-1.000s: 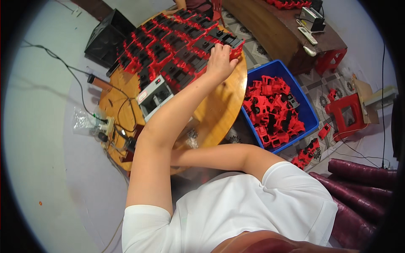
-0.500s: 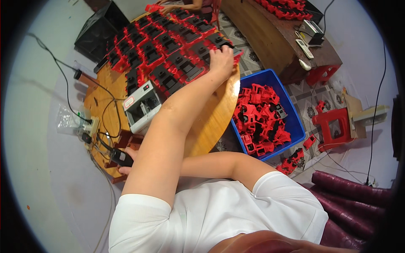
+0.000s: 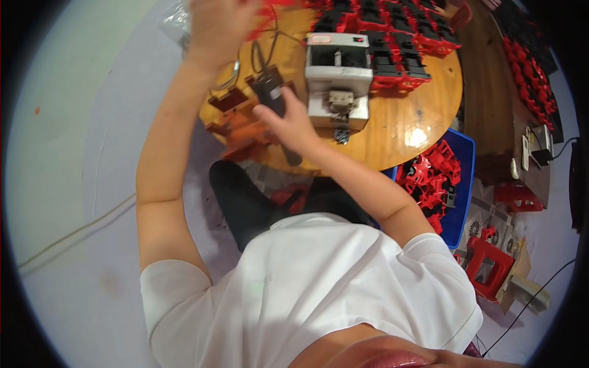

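Observation:
My left hand (image 3: 219,29) is raised at the top of the view, smeared by motion, its fingers partly cut off by the edge. Right beside its fingers is some blurred red plastic (image 3: 265,26); whether it is held I cannot make out. My right hand (image 3: 293,122) grips a black corded electric screwdriver (image 3: 268,92) over the table's near edge, its cord running upward. Just right of that hand stands a white screw feeder (image 3: 338,76) with small dark screws in front. Red-and-black plastic housings (image 3: 402,60) stand in rows behind and right of the feeder.
The round wooden table (image 3: 408,116) curves around in front of me. A reddish-brown wooden stand (image 3: 248,132) is at its left edge. A blue bin (image 3: 464,184) of red parts sits on the floor at right, near a red stool (image 3: 489,268). Another table (image 3: 491,92) lies beyond.
My left hand has come back from the far-right housings to the upper left. The view has swung left. The right hand keeps its grip on the electric screwdriver.

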The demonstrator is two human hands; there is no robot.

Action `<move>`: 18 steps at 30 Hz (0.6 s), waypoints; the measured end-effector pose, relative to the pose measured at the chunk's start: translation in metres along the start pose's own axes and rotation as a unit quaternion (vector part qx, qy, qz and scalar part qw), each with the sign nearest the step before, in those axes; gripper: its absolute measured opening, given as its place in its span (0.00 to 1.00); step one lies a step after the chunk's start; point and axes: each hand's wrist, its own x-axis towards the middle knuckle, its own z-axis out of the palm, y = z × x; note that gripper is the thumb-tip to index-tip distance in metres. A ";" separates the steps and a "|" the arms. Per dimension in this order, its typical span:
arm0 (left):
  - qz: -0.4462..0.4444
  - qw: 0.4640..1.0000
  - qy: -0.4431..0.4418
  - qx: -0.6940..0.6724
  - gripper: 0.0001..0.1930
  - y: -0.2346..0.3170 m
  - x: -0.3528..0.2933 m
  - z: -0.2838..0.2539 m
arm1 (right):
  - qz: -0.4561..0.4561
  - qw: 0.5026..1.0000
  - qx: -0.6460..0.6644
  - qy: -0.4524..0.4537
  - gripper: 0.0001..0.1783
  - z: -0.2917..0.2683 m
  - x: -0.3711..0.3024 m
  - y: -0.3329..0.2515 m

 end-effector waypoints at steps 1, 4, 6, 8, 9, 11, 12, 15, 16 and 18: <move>-0.010 0.999 -0.011 0.045 0.19 -0.025 -0.024 -0.025 | -0.009 1.000 -0.004 0.005 0.18 0.002 0.001 0.007; -0.112 0.984 -0.069 0.121 0.19 -0.077 -0.109 -0.058 | 0.048 0.984 0.172 0.018 0.19 0.002 0.000 -0.001; -0.092 0.984 -0.105 0.112 0.22 -0.080 -0.154 -0.053 | 0.030 0.978 0.202 0.030 0.16 -0.011 0.001 -0.021; -0.077 0.981 -0.147 0.098 0.26 -0.060 -0.174 -0.050 | 0.010 0.975 0.217 0.043 0.14 -0.024 0.002 -0.047; -0.059 0.980 -0.163 0.095 0.25 -0.043 -0.175 -0.044 | -0.025 0.975 0.213 0.048 0.14 -0.031 0.002 -0.058; -0.026 0.976 -0.194 0.093 0.25 -0.016 -0.173 -0.033 | -0.104 0.982 0.149 0.054 0.19 -0.043 0.003 -0.072; -0.013 0.972 -0.213 0.098 0.25 -0.005 -0.173 -0.030 | -0.150 0.982 0.103 0.047 0.23 -0.045 0.003 -0.079; -0.005 0.973 -0.219 0.076 0.26 0.007 -0.170 -0.028 | -0.170 0.979 0.084 0.071 0.26 -0.049 -0.002 -0.090; 0.001 0.974 -0.214 0.069 0.26 0.009 -0.170 -0.027 | -0.168 0.980 0.081 0.073 0.26 -0.049 -0.003 -0.091; -0.003 0.967 -0.243 0.077 0.26 0.016 -0.180 -0.022 | -0.165 0.981 0.075 0.074 0.26 -0.050 -0.005 -0.091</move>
